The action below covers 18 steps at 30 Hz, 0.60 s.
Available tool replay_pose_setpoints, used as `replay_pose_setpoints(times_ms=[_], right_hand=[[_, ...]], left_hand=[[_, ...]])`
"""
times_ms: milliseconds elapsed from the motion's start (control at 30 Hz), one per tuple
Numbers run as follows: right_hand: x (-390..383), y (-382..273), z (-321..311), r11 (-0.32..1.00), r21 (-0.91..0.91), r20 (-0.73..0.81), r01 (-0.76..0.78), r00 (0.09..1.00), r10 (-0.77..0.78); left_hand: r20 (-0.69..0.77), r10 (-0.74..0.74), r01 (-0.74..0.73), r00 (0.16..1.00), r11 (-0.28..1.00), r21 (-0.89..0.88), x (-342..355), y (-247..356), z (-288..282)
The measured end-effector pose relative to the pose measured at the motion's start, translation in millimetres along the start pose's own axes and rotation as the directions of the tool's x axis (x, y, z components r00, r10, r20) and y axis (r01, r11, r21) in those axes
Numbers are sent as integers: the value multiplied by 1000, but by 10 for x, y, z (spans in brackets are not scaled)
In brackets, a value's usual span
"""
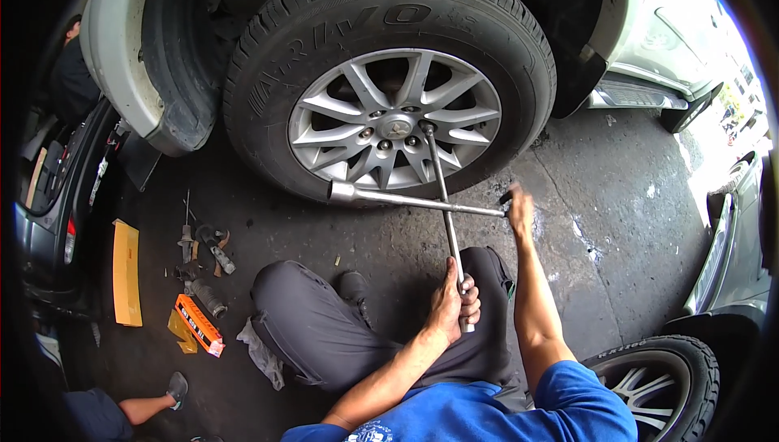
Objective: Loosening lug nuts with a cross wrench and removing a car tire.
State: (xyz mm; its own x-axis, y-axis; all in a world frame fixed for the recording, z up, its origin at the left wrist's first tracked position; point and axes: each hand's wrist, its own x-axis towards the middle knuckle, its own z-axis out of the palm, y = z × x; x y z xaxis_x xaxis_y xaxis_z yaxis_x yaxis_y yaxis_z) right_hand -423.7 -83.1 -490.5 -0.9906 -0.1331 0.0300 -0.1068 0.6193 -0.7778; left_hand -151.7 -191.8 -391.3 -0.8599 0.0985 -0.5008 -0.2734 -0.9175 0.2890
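A silver cross wrench (389, 198) is fitted at its far end onto a lug nut on the silver alloy wheel (418, 77) of a raised-lettered black tyre (268, 150). My left hand (450, 304) is closed round the lower part of the wrench's long upright bar, in front of my bent legs. My right hand (519, 208) is at the right end of the crossbar; its fingers are bent and blurred, so I cannot tell whether they grip it.
Loose metal parts (203, 247), a yellow card strip (126, 271) and an orange box (198, 325) lie at left. A spare wheel (690, 377) is behind me at right. Vehicles flank both sides; other people's bodies show at upper left and a leg (142, 409) at lower left.
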Motion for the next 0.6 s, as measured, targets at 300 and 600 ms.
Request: replay_pose_setpoints(times_ms=[300,600], right_hand=[[66,-1119,-973,850,462,-85,254,966,-243],[-609,-63,945,860,397,583,-321,812,35]], left_hand=[[-242,9,7,970,998,67,-241,166,-127],[-187,51,-27,981,991,128,-255,195,-243]])
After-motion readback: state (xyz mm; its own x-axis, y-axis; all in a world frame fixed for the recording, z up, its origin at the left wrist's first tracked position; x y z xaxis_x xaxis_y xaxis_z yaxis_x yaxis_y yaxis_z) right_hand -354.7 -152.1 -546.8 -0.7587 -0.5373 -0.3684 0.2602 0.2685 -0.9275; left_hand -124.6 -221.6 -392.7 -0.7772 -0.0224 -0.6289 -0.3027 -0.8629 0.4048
